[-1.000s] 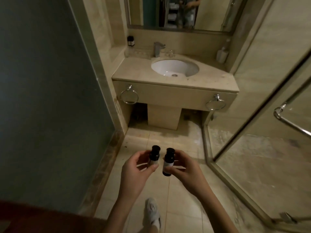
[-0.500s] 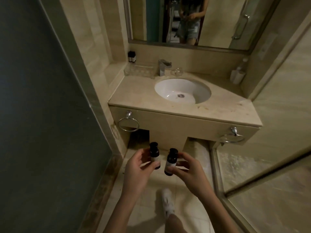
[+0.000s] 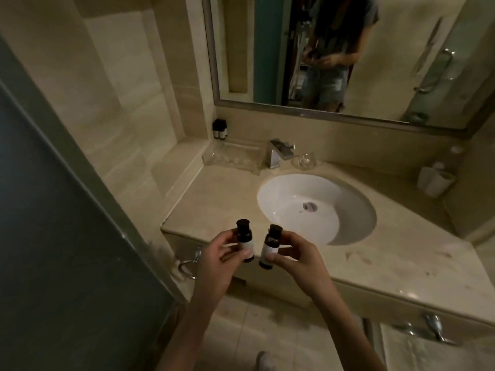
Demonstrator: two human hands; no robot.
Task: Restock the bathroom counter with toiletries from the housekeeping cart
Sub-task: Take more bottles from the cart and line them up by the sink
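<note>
I hold two small dark toiletry bottles with white labels over the front edge of the beige stone counter [image 3: 219, 199]. My left hand [image 3: 217, 261] pinches the left bottle [image 3: 57, 238], which stands upright. My right hand [image 3: 300, 259] pinches the right bottle [image 3: 270, 246], tilted slightly to the right. Both hands are close together, just in front of the counter's front left corner. Two more dark bottles [image 3: 219, 129] stand in the back left corner of the counter against the wall.
A white oval sink [image 3: 345, 210] is set in the counter, with a chrome faucet [image 3: 280, 153] behind it. A clear tray [image 3: 233, 158] sits left of the faucet, a glass dish [image 3: 306, 160] to its right, and a white dispenser [image 3: 435, 180] at far right. Above hangs a mirror [image 3: 334, 57]; a green-grey door panel [image 3: 53, 236] stands at left.
I have walked up to the counter, so the sink and mirror are much nearer. Both hands keep their bottles and now hover at the counter's front edge.
</note>
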